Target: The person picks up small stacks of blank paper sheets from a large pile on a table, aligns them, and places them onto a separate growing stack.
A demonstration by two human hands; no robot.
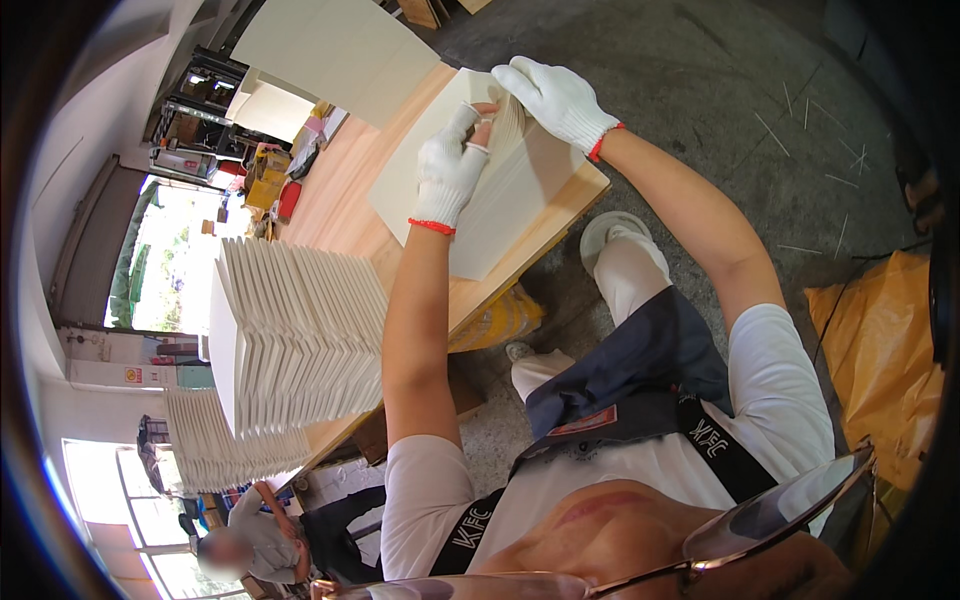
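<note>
Both hands (500, 130) (gloved) pinch sheet stack (500, 190), arms outstretched.

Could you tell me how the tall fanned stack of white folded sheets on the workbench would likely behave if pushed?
The fanned stack would probably shear and slide, since its layers already lean stepwise. It looks heavy, being many sheets deep. It sits near the workbench edge, so pieces might spill.

Gloved hands (500, 130) on white sheets (500, 200)

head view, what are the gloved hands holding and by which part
Both hands grip a stack of white sheets at its far end: left hand beside it, right hand over its top.
</note>
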